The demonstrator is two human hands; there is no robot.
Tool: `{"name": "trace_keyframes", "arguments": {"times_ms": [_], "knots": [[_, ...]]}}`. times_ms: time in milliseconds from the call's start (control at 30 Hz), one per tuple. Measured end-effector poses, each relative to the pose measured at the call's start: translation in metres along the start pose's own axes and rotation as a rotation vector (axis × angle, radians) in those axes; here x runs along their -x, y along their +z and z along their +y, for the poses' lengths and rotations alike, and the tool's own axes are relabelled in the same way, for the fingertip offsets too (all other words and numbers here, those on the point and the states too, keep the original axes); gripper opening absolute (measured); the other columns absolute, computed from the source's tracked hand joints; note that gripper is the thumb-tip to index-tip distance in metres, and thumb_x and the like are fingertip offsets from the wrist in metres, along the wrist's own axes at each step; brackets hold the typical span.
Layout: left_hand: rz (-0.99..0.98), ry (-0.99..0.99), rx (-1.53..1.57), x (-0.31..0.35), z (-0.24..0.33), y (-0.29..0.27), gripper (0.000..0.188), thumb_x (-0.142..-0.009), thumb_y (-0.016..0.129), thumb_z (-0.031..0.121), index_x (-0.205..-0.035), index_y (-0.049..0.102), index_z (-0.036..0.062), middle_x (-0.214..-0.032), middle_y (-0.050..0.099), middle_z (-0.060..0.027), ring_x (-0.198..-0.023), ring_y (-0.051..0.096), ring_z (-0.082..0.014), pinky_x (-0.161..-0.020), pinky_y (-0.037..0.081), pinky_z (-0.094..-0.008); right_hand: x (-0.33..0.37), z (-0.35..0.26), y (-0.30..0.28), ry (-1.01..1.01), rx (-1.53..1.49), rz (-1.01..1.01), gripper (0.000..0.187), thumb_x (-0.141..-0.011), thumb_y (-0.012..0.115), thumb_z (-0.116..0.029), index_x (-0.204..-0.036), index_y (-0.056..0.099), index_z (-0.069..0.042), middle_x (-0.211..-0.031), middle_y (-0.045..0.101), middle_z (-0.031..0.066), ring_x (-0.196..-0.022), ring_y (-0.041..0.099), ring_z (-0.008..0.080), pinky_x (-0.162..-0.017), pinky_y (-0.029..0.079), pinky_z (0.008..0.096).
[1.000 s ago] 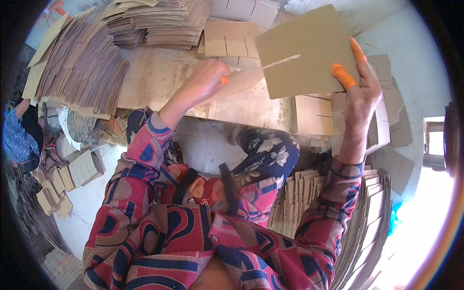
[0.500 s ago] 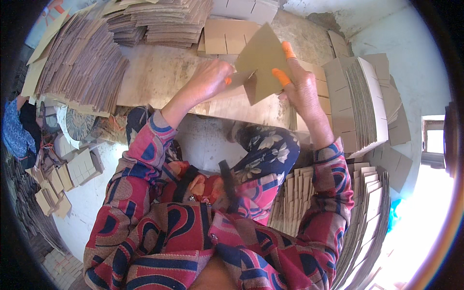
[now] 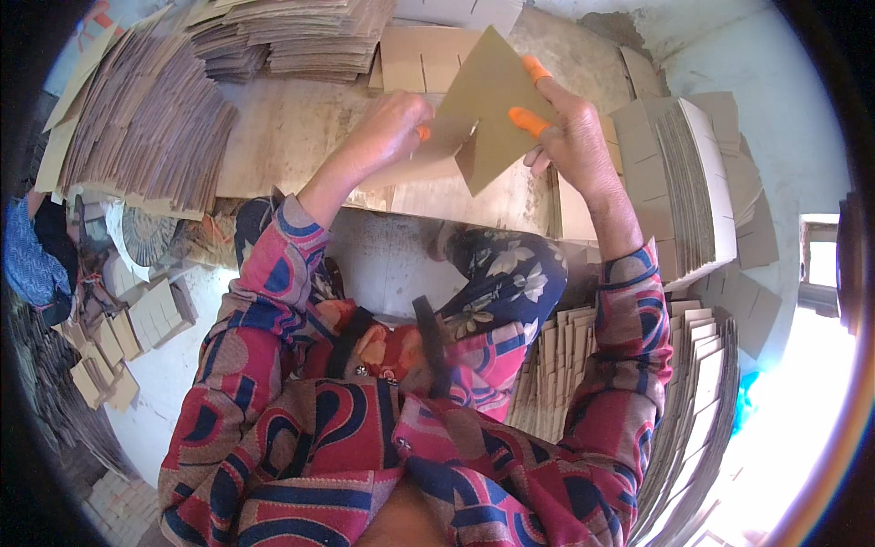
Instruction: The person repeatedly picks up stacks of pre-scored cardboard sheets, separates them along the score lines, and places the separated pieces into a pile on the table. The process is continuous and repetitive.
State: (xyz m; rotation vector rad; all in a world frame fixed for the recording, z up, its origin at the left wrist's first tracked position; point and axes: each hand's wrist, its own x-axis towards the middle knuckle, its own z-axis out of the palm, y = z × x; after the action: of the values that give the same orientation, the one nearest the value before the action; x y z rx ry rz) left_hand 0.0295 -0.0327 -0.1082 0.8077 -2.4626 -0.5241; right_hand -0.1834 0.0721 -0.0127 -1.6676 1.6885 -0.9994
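Observation:
My right hand (image 3: 579, 137), with orange covers on two fingers, grips a tan cardboard sheet (image 3: 497, 114) by its right side. The sheet is tilted, with a corner pointing up. My left hand (image 3: 390, 126) is closed, an orange cover showing on one finger. Beside it, a blurred brownish cardboard piece (image 3: 439, 146) reaches to a slot in the sheet's lower left edge. The left fingertips are mostly hidden, but they appear pinched on that piece. Both hands are above a worn wooden board (image 3: 283, 137).
Tall stacks of cardboard pieces (image 3: 146, 109) stand at the left, with more stacks (image 3: 310, 36) at the back. Slotted cardboard sheets (image 3: 688, 182) stand upright at the right. Bundled cardboard (image 3: 693, 383) sits by my right arm. Loose pieces (image 3: 105, 356) lie on the floor at left.
The cardboard sheet has shifted slightly up and left, and its tilt has changed a little. My left hand has moved slightly left and up; my right hand stays on the sheet.

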Motion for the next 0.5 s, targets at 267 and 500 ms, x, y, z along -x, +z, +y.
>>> {"name": "trace_keyframes", "arguments": {"times_ms": [267, 500], "knots": [[-0.037, -0.023, -0.019, -0.002, 0.007, 0.001, 0.016, -0.072, 0.07, 0.01, -0.07, 0.06, -0.0031, -0.072, 0.057, -0.0249, -0.074, 0.058, -0.0432, -0.063, 0.045, -0.0467, 0.0, 0.003, -0.007, 0.044, -0.044, -0.026, 0.046, -0.085, 0.056, 0.01, -0.13, 0.049, 0.003, -0.136, 0.053, 0.0136, -0.052, 0.062, 0.0118, -0.046, 0.052, 0.0225], [-0.004, 0.056, -0.015, -0.001, 0.013, 0.002, 0.017, -0.073, 0.069, 0.01, -0.072, 0.058, -0.0035, -0.068, 0.055, -0.025, -0.07, 0.056, -0.0443, -0.062, 0.044, -0.05, -0.003, 0.024, 0.01, -0.096, 0.327, -0.181, 0.056, -0.084, 0.058, 0.003, -0.137, 0.042, 0.001, -0.095, 0.067, 0.0197, -0.062, 0.066, 0.0268, -0.051, 0.052, 0.0335]]}}
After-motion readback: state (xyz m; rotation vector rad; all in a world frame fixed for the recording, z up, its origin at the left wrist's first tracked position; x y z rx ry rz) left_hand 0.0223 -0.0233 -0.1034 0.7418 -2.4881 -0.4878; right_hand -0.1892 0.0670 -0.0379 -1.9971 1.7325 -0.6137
